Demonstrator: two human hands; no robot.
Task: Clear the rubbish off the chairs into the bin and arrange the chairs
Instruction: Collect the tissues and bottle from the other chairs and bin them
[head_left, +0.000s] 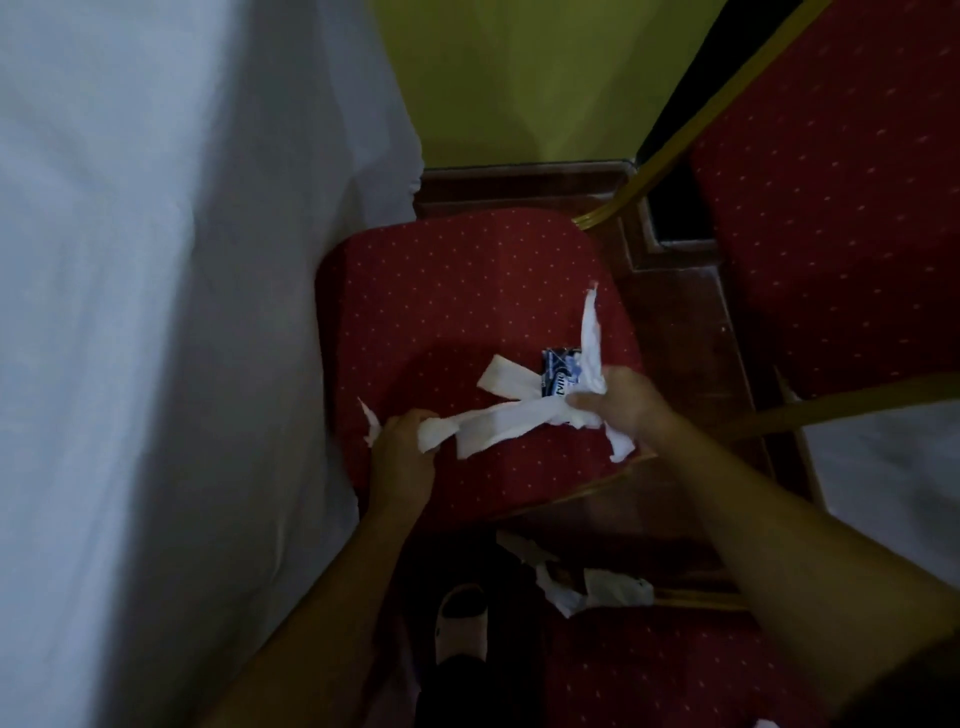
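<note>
Tissue strips (498, 415) clutched by left hand (402, 447) and right hand (618, 400): bunch inward, scooping dark wrapper (558, 376) at twelve o'clock off red chair seat (447, 312).

A white cloth (156, 312) hung down along the whole left side, reaching to the dark wooden floor (685, 322). Behind was a yellow-green wall (519, 78) with a dark skirting board (519, 179) at its foot. Low in the view was a pale slipper (461, 621) on a foot.
</note>
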